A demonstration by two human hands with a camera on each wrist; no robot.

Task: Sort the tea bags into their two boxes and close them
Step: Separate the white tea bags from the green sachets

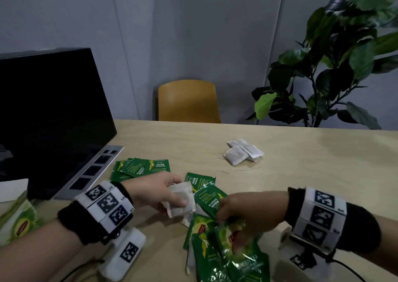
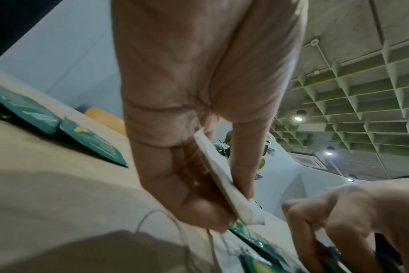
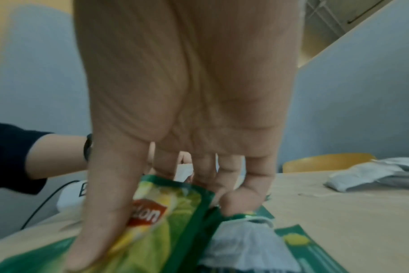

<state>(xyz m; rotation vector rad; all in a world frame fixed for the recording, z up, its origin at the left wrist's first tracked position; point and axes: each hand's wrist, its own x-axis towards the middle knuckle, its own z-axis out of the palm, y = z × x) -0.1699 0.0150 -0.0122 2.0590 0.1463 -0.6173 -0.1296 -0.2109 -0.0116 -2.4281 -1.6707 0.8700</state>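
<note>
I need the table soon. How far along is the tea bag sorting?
Early. Done: small pile of white paper tea bags set apart. In hand: left hand holds a white bag; right hand grips a green foil sachet. Left: scattered sachets, boxing, closing.

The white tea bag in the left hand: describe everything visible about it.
The white tea bag is a flat, unwrapped pouch of thin, slightly crumpled white paper, faintly darker where its contents show through. The left hand pinches it between thumb and fingers, holding it just above the table, over the edge of the scattered green sachets. In the left wrist view it appears edge-on and tilted. Thin strings trail below the hand, but whether one belongs to this bag is unclear.
</note>
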